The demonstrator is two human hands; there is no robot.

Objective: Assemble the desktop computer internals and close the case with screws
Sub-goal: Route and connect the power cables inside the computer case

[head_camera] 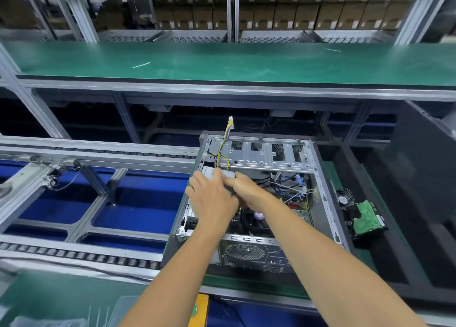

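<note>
Both forearms reach in from the bottom of the frame and meet over the open case (320, 178), which lies on its side at center right. The left hand (212, 198) lies palm down, fingers together and curled over a grey box (209, 172) at the case's upper left corner. The right hand (246, 191) comes in from the right, its fingers tucked behind the left hand; whether they are clamped on the box I cannot tell. A yellow-and-black cable (225, 144) rises from just above the hands and stands up past the case's top edge. Loose blue and white wires (291, 183) lie inside, right of the hands. A green board (367, 218) sits outside the case, at its right.
</note>
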